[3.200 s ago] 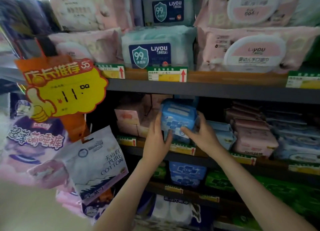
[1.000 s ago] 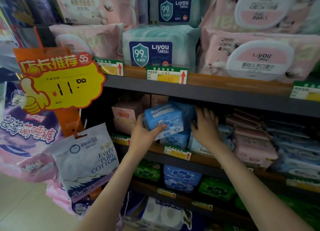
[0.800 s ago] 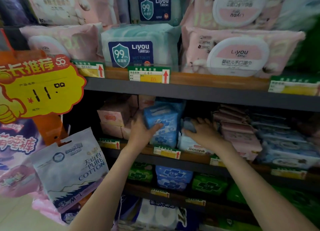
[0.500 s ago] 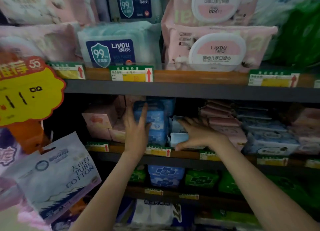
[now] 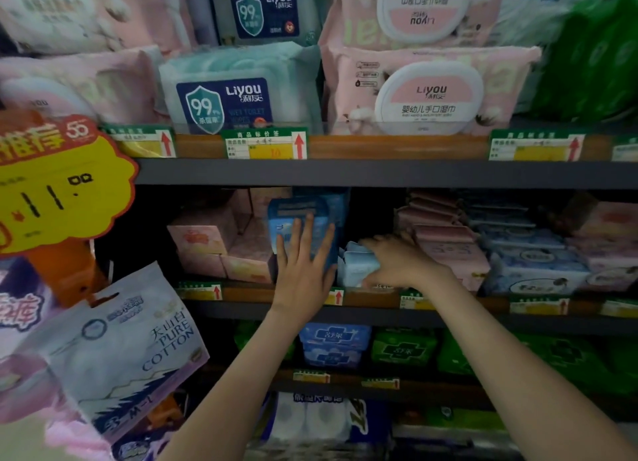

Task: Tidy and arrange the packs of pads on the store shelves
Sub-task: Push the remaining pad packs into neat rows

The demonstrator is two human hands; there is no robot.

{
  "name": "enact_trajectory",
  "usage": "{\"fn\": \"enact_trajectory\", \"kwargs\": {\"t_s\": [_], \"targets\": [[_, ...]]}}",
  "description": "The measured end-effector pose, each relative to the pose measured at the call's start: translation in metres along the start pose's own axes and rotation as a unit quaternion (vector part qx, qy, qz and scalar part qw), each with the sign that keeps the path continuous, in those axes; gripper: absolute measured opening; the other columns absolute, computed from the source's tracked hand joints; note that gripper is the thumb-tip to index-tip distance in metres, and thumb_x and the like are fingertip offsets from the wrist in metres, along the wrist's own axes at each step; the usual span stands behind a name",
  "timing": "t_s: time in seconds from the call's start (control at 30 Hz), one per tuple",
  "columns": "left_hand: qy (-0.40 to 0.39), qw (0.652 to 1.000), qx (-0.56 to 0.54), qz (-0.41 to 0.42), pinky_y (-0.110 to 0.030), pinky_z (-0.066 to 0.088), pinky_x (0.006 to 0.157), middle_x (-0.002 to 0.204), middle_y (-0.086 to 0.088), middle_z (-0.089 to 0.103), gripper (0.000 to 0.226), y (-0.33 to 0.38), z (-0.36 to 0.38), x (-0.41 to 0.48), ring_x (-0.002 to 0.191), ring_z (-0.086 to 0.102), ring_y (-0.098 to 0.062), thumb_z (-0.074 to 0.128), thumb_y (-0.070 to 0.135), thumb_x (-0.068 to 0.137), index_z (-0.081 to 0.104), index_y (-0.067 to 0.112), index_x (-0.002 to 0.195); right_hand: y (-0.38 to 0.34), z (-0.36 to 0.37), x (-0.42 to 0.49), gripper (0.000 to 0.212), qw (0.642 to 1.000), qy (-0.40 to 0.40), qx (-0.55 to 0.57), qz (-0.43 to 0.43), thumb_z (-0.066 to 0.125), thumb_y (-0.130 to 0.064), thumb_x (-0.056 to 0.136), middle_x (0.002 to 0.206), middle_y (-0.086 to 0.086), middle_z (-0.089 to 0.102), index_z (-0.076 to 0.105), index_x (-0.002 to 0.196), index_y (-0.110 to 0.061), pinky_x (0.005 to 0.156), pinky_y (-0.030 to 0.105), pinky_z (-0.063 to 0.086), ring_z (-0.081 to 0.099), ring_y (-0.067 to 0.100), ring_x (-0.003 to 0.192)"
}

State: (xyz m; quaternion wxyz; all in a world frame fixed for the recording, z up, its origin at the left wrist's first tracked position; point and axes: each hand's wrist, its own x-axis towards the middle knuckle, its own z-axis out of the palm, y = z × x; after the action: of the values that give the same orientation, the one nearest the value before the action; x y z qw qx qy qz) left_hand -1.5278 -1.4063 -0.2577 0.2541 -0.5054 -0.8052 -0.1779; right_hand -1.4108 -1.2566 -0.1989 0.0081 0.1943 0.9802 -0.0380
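Observation:
A blue pack of pads (image 5: pixel 297 212) stands upright on the middle shelf (image 5: pixel 379 314). My left hand (image 5: pixel 303 270) lies flat against its front, fingers spread, holding nothing. Right beside it lie light blue packs (image 5: pixel 355 269), and my right hand (image 5: pixel 400 263) rests curled over them, gripping the top one. Pink boxes (image 5: pixel 221 250) stand to the left of the blue pack. Pink packs (image 5: pixel 445 246) are stacked to the right of my right hand.
Wet-wipe packs (image 5: pixel 241 87) fill the shelf above. Blue (image 5: pixel 333 345) and green packs (image 5: pixel 404 348) sit on the shelf below. A yellow price sign (image 5: pixel 58 187) and a hanging cotton bag (image 5: pixel 114 350) jut out at the left. More packs (image 5: pixel 538 253) fill the right side.
My left hand has set the blue pack upright on the shelf and flattened against its front. My right hand dropped onto the light blue packs. The view shifted right.

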Motion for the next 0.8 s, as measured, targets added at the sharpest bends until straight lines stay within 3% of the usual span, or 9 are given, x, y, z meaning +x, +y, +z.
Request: {"fn": "enact_trajectory", "kwargs": {"t_s": [0.07, 0.17, 0.3, 0.43, 0.57, 0.67, 0.8], "targets": [[-0.011, 1.000, -0.016, 0.024, -0.062, 0.010, 0.109, 0.156, -0.020, 0.015, 0.060, 0.010, 0.001, 0.001, 0.144, 0.007, -0.036, 0.036, 0.037, 0.094, 0.025, 0.018, 0.150, 0.002, 0.000, -0.005, 0.083, 1.000, 0.010, -0.008, 0.009, 0.066, -0.056, 0.075, 0.143, 0.001, 0.041, 0.029, 0.144, -0.026, 0.104, 0.036, 0.011, 0.032, 0.020, 0.130], [0.018, 0.997, -0.058, 0.055, -0.062, 0.004, 0.110, 0.155, -0.021, 0.013, 0.067, 0.027, 0.006, 0.003, 0.144, 0.005, -0.035, 0.052, 0.016, 0.089, 0.024, 0.018, 0.150, 0.004, 0.009, -0.017, 0.086, 0.999, 0.040, -0.030, 0.021, 0.058, -0.057, 0.081, 0.152, -0.001, 0.026, 0.014, 0.149, -0.027, 0.110, 0.044, 0.003, 0.018, 0.018, 0.139], [0.064, 0.988, -0.134, 0.049, -0.061, 0.007, 0.110, 0.152, -0.020, 0.018, 0.083, 0.066, 0.010, 0.005, 0.141, 0.013, -0.034, 0.064, -0.008, 0.069, 0.033, 0.015, 0.142, 0.025, 0.022, -0.055, 0.070, 0.991, 0.126, -0.019, 0.028, 0.050, -0.047, 0.091, 0.154, -0.001, 0.022, 0.019, 0.149, -0.023, 0.110, 0.043, -0.007, 0.012, 0.017, 0.142], [0.094, 0.976, -0.185, 0.059, -0.060, 0.015, 0.109, 0.149, -0.017, 0.022, 0.068, 0.120, 0.006, 0.012, 0.139, 0.020, -0.034, 0.059, -0.007, 0.070, 0.043, 0.012, 0.134, 0.057, 0.030, -0.099, 0.059, 0.976, 0.215, 0.001, 0.039, 0.055, -0.028, 0.090, 0.148, 0.004, 0.034, 0.033, 0.144, -0.017, 0.110, 0.042, 0.005, 0.017, 0.018, 0.136], [0.072, 0.972, -0.190, 0.115, -0.053, 0.013, 0.108, 0.147, -0.016, 0.026, 0.051, 0.169, 0.007, 0.019, 0.136, 0.027, -0.034, 0.035, 0.011, 0.081, 0.047, 0.012, 0.131, 0.095, 0.039, -0.135, 0.057, 0.949, 0.296, 0.002, 0.110, 0.061, -0.021, 0.081, 0.135, 0.010, 0.047, 0.042, 0.134, -0.014, 0.102, 0.039, 0.018, 0.032, 0.022, 0.122], [0.060, 0.975, -0.170, 0.132, -0.052, 0.014, 0.107, 0.144, -0.016, 0.033, 0.050, 0.206, 0.013, 0.024, 0.134, 0.030, -0.032, 0.041, 0.015, 0.081, 0.050, 0.012, 0.130, 0.130, 0.041, -0.158, 0.061, 0.919, 0.343, 0.028, 0.192, 0.065, -0.017, 0.080, 0.137, 0.012, 0.046, 0.041, 0.136, -0.011, 0.101, 0.045, 0.031, 0.031, 0.023, 0.123], [0.038, 0.980, -0.146, 0.134, -0.056, 0.028, 0.102, 0.142, -0.018, 0.041, 0.049, 0.263, 0.029, 0.037, 0.132, 0.032, -0.030, 0.049, 0.018, 0.082, 0.046, 0.014, 0.131, 0.194, 0.038, -0.184, 0.065, 0.899, 0.346, 0.048, 0.265, 0.065, -0.019, 0.083, 0.142, 0.016, 0.038, 0.036, 0.139, -0.006, 0.102, 0.049, 0.032, 0.030, 0.032, 0.128]]}}
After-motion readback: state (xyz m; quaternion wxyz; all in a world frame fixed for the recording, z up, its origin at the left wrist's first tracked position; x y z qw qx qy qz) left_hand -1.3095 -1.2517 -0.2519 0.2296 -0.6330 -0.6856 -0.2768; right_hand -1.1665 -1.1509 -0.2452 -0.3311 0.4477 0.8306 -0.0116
